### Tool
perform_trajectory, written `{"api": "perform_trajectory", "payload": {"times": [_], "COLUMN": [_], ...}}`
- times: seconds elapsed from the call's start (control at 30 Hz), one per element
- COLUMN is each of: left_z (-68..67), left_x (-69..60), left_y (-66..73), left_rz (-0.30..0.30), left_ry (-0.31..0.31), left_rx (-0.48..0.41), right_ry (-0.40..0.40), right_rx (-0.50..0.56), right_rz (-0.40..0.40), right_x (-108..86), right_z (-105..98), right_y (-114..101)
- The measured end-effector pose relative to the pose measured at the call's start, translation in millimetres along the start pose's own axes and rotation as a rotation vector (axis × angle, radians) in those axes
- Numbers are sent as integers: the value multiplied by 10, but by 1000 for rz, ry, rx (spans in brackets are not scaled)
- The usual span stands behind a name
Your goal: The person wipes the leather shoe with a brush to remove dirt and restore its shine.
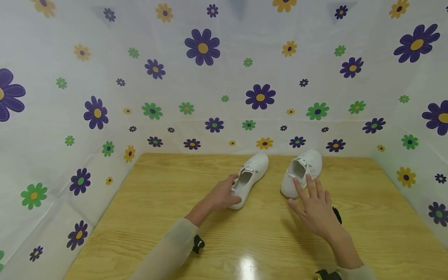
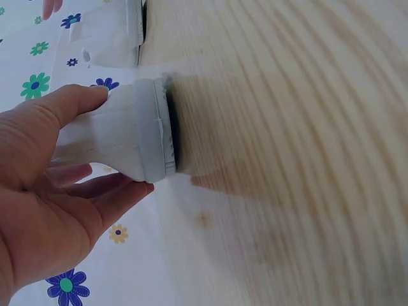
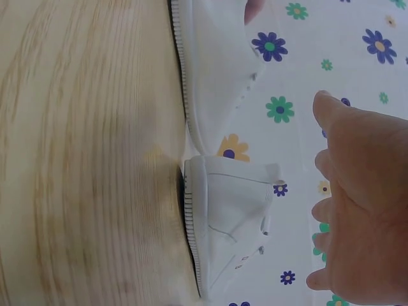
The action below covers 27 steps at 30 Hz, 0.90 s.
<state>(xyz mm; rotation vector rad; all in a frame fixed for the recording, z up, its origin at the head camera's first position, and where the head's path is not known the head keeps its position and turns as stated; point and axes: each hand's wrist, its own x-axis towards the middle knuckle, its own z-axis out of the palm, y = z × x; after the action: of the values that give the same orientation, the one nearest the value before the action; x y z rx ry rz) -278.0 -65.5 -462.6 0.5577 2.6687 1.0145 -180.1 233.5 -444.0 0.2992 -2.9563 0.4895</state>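
Two white low shoes stand on a wooden table, toes toward the back. My left hand (image 1: 224, 193) grips the left shoe (image 1: 259, 161) around its heel, thumb on one side and fingers on the other, as the left wrist view shows at the heel (image 2: 150, 127). My right hand (image 1: 315, 208) is held over the heel end of the right shoe (image 1: 314, 160), fingers spread and nothing in them. In the right wrist view a gap shows between this hand (image 3: 366, 210) and the right shoe (image 3: 233, 210).
The wooden tabletop (image 1: 157, 217) ends at a white backdrop (image 1: 224, 77) printed with purple, green and yellow flowers, which also rises on the left and right. Black wrist devices (image 1: 198, 244) are worn near both cuffs. A glare spot lies on the table's front.
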Motion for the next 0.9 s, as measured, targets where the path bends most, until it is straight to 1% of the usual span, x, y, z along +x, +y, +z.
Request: {"api": "perform_trajectory", "payload": {"times": [0.2,0.33,0.5,0.7,0.9], "left_z": [-26,-30,-54,-92,-138], "left_x": [-29,-64,-116,-196,-276], "left_y": [-28,-58,-73,-101,-133], "left_rz": [-19,-28,-6,23,32], "left_ry": [-27,-19,-7,-26,-37], "left_rx": [-24,-41,-36,-37,-13], "right_ry": [-9,-9,-1,6,7], "right_rx": [28,41,38,31,42], "right_rz": [25,23,21,24,27], "right_x": [-26,-29,-14,-6,-7], "right_z": [-39,-26,-17,-26,-1], "right_y": [27,43,57,72,91]}}
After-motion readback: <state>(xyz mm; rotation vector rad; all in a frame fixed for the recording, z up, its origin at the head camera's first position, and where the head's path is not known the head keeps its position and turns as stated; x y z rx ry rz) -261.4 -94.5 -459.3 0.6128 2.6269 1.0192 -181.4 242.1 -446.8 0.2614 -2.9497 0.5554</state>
